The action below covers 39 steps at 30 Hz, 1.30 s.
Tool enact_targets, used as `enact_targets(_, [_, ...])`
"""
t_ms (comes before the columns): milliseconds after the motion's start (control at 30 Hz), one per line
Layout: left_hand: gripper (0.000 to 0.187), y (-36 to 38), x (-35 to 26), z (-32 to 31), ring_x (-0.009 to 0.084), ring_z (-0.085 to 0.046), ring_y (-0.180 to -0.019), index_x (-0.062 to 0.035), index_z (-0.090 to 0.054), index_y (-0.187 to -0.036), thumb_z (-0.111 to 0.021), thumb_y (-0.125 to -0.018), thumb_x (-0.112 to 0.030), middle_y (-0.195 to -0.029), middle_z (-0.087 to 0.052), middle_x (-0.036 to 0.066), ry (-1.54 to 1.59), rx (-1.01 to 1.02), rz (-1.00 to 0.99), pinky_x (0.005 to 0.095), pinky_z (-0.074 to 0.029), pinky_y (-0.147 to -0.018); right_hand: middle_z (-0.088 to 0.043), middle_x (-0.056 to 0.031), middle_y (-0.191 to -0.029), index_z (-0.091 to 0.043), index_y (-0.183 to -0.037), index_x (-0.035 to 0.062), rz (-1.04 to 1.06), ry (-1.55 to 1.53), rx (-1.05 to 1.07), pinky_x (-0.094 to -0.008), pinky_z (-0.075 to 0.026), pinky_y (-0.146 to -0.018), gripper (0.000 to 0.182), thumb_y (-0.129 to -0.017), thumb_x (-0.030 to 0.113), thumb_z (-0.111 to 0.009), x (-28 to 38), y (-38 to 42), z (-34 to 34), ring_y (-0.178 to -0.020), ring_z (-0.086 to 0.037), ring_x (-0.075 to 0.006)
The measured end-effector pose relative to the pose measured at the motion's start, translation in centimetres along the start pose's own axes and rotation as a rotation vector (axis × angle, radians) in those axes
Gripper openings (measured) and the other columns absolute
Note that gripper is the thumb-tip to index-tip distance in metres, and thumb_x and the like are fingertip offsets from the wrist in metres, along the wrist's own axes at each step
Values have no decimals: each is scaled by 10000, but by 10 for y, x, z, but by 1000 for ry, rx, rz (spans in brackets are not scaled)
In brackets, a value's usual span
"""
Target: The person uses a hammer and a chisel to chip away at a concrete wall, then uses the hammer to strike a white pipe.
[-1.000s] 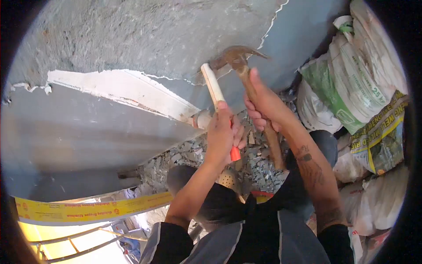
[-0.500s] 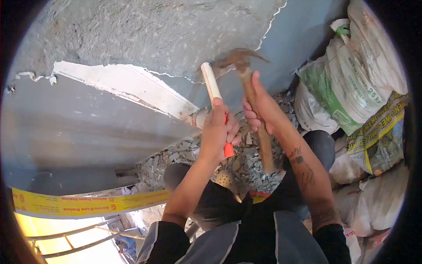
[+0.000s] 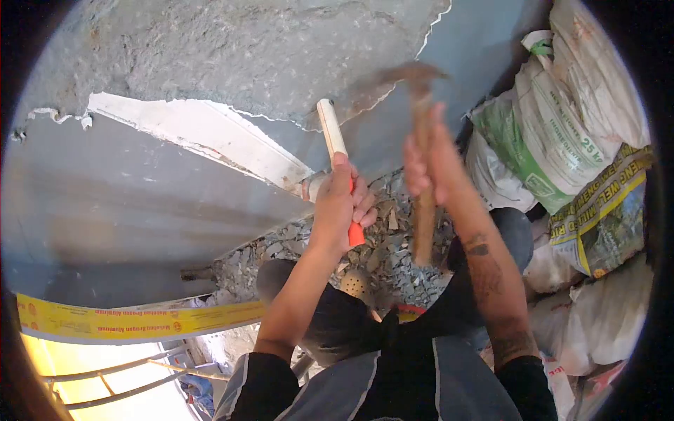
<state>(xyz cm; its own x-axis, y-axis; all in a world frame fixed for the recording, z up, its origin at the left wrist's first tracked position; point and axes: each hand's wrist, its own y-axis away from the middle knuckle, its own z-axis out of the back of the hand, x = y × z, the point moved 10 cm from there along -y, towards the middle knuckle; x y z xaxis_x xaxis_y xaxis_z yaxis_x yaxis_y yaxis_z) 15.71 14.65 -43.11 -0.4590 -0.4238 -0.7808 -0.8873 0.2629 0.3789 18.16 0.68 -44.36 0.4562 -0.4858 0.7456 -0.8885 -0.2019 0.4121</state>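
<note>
My left hand (image 3: 339, 203) is wrapped round a white pipe (image 3: 328, 126) with an orange lower end (image 3: 357, 234). The pipe slants upward, its white top overlapping the chipped edge of the grey wall (image 3: 232, 42). To the right, my right hand (image 3: 432, 158) grips a claw hammer (image 3: 423, 119) by its wooden handle, blurred by motion. The hammer's rusty head is raised, apart from the pipe, up and to the right of its top end. A broad white strip (image 3: 189, 133) shows on the wall left of the pipe.
Grey rubble (image 3: 400, 274) covers the floor between my knees. Stacked filled sacks (image 3: 547, 133) stand along the right side. A yellow printed strip (image 3: 140, 321) runs across the lower left, above a ladder-like frame (image 3: 119, 382). A short pipe stub (image 3: 314, 186) sits at the wall's base.
The hammer and my right hand have swung to the right, away from the pipe's top. My left hand keeps its hold on the pipe, nearly in the same place.
</note>
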Motion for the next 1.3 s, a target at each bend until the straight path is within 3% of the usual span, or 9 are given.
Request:
enact_targets(200, [453, 3, -3, -3, 60, -289, -409, -118, -447, -923, -432, -1003, -563, -602, -343, -47, 25, -8, -5, 234, -284, -360, -350, 19, -457, -361, -592, 159, 507, -536, 22, -327, -330, -342, 805, -800, 919, -196, 62, -3, 15, -323, -341, -141])
enact_targets(333, [448, 2, -2, -3, 58, -286, -400, -119, -452, -923, -427, -1007, -559, -595, -337, -48, 61, -30, 7, 231, -284, -354, -336, 35, -455, -366, -604, 163, -125, 271, 97, -306, -320, -342, 789, -791, 922, -255, -27, -28, -30, -319, -311, -121])
enact_targets(467, [454, 4, -6, 2, 80, -294, -414, -140, -421, -878, -441, -997, -577, -585, -320, -42, 70, 34, 17, 247, -284, -374, -331, 44, -455, -366, -597, 163, -103, -1, 23, -294, -308, -340, 775, -807, 904, -281, -2, -4, -8, -315, -310, -112])
enact_targets(633, [435, 14, 3, 2, 75, -301, -417, -137, -427, -911, -453, -998, -563, -587, -331, -42, 146, 50, 151, 255, -289, -374, -339, 33, -499, -412, -691, 134, 512, -534, 94, -274, -287, -375, 712, -890, 810, -311, 97, 19, 38, -356, -324, -110])
enact_targets(800, [394, 21, 63, 8, 73, -322, -408, -125, -471, -934, -495, -1003, -513, -584, -367, -42, 391, -34, 343, 260, -322, -371, -353, 4, -521, -413, -688, 135, 463, -466, 171, -330, -317, -395, 716, -894, 811, -291, 96, 19, 39, -357, -330, -147])
enact_targets(900, [361, 24, 10, 9, 92, -378, -396, -124, -438, -894, -523, -1008, -457, -567, -395, -22, -578, 44, 68, 286, -386, -411, -347, 6, -491, -400, -680, 140, 399, -312, 18, -332, -344, -337, 636, -940, 720, -382, 85, 21, 34, -322, -345, -149])
enact_targets(1067, [363, 2, 52, 71, 104, -360, -406, -135, -415, -859, -580, -983, -434, -588, -398, -25, -123, -263, 2, 284, -375, -415, -342, 12, -494, -399, -681, 147, 372, -202, 12, -328, -357, -342, 596, -961, 673, -406, 73, 21, 24, -320, -341, -145])
enact_targets(1133, [341, 17, 139, 82, 102, -379, -431, -138, -436, -884, -585, -981, -429, -607, -411, -24, 146, -297, 449, 278, -367, -423, -341, 14, -494, -403, -683, 149, 382, -188, -8, -326, -360, -342, 583, -965, 659, -420, 75, 22, 24, -318, -339, -144])
enact_targets(1300, [318, 14, 94, 76, 95, -410, -477, -127, -464, -937, -551, -1001, -426, -635, -420, -23, -110, -237, 238, 266, -377, -461, -389, 15, -553, -467, -850, 145, 403, -40, -184, -300, -380, -384, 386, -958, 501, -570, 81, 32, 35, -381, -384, -113])
